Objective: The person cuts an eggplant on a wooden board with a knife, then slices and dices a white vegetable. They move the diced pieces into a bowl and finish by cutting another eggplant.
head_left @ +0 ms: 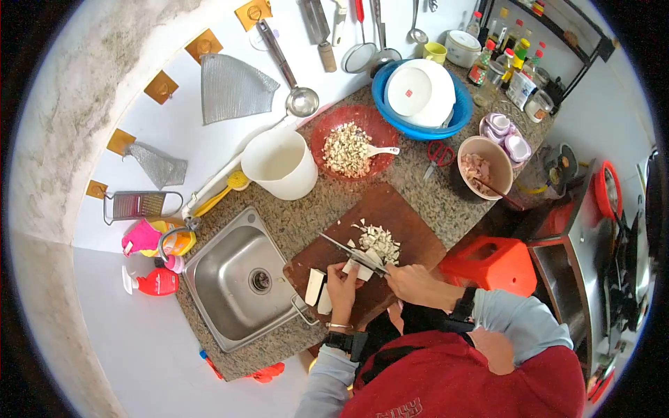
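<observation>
Fingers curled, my left hand (341, 292) presses a white vegetable piece (357, 270) onto the brown cutting board (380, 200). My right hand (421, 285) grips the handle of a kitchen knife (341, 246), whose blade lies across that piece, close to the left fingertips. A heap of small white diced bits (381, 245) lies just beyond the blade. Left of my left hand rest two longer white blocks, one pale block (314, 286) at the board's left side and a second block (325, 299) beside my wrist.
The steel sink (230, 292) adjoins the board's left side. Behind stand a white bucket (282, 166), a red basin (323, 129) of diced food with a spoon, and a blue basin (456, 122) with white dishes. Right are scissors (437, 157), a meat bowl (486, 148) and a red container (491, 263).
</observation>
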### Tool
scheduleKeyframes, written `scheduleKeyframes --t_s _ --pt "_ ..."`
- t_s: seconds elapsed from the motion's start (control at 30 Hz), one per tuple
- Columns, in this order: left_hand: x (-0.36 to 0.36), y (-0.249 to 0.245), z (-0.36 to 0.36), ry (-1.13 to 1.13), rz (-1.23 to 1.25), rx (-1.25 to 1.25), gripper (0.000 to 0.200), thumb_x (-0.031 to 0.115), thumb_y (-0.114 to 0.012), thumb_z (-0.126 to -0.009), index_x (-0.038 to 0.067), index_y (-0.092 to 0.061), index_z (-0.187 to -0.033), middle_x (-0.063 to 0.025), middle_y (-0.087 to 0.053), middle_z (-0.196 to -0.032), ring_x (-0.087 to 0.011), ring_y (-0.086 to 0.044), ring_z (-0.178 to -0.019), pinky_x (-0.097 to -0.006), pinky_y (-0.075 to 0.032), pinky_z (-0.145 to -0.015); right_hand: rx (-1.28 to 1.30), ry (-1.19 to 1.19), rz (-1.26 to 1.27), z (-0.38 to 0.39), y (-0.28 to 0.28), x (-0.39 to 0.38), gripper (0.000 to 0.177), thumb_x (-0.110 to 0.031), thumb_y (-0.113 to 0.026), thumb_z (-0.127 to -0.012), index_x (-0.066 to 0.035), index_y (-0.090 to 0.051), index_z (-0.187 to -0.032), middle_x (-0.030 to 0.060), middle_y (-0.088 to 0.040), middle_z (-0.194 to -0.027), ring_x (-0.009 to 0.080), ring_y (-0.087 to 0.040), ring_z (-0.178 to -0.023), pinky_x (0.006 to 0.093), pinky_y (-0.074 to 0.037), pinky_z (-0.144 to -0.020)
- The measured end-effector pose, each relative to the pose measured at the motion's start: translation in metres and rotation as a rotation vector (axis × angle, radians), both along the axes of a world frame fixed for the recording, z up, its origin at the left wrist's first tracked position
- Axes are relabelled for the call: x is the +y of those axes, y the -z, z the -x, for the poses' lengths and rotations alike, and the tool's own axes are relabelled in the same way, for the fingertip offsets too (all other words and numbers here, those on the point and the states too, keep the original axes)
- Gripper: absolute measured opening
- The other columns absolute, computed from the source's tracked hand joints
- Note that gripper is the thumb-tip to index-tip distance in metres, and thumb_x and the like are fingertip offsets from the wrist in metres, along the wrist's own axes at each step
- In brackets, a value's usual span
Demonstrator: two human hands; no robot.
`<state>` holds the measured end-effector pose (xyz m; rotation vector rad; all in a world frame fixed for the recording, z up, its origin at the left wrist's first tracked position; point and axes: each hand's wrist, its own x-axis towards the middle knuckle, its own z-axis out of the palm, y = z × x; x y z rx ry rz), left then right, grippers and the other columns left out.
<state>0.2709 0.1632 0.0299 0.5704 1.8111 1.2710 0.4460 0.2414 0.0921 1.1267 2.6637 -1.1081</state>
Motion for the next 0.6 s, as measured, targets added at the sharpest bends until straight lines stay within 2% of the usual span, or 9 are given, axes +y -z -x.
scheduleKeyframes --t_s 0.23,0.43,0.6 --pt "-0.004 0.014 -0.001 -0.027 -0.045 -0.006 0.032 0.018 -0.067 -0.088 -0.003 -0.048 -0.101 -0.0055 -0.054 -0.075 -0.012 -0.059 -0.062 -0.0271 -0.055 -0.053 -0.029 -0.051 0.032 -0.021 -0.029 -0.001 0.025 -0.023 -0.052 -0.092 0.001 -0.05 -0.099 0.0217 -0.063 -0.066 0.0422 -0.062 -0.059 0.0524 -0.049 -0.052" --pt "-0.003 0.007 0.0 -0.007 -0.023 -0.027 0.029 0.017 -0.065 -0.089 -0.003 -0.048 -0.101 -0.0097 -0.06 -0.079 -0.0134 -0.062 -0.064 -0.0269 -0.056 -0.055 -0.07 -0.052 0.027 -0.026 -0.029 -0.001 0.025 -0.023 -0.052 -0.091 0.001 -0.05 -0.099 0.0222 -0.063 -0.067 0.0416 -0.064 -0.061 0.0517 -0.05 -0.054" --pt "-0.003 0.008 0.0 -0.007 -0.08 -0.062 0.029 0.017 -0.065 -0.09 -0.003 -0.047 -0.101 -0.0106 -0.061 -0.08 -0.0142 -0.063 -0.063 -0.0261 -0.055 -0.054 -0.037 -0.036 0.013 0.001 -0.002 -0.004 0.024 -0.022 -0.051 -0.091 0.001 -0.051 -0.099 0.0222 -0.063 -0.066 0.0421 -0.063 -0.062 0.0521 -0.05 -0.054"
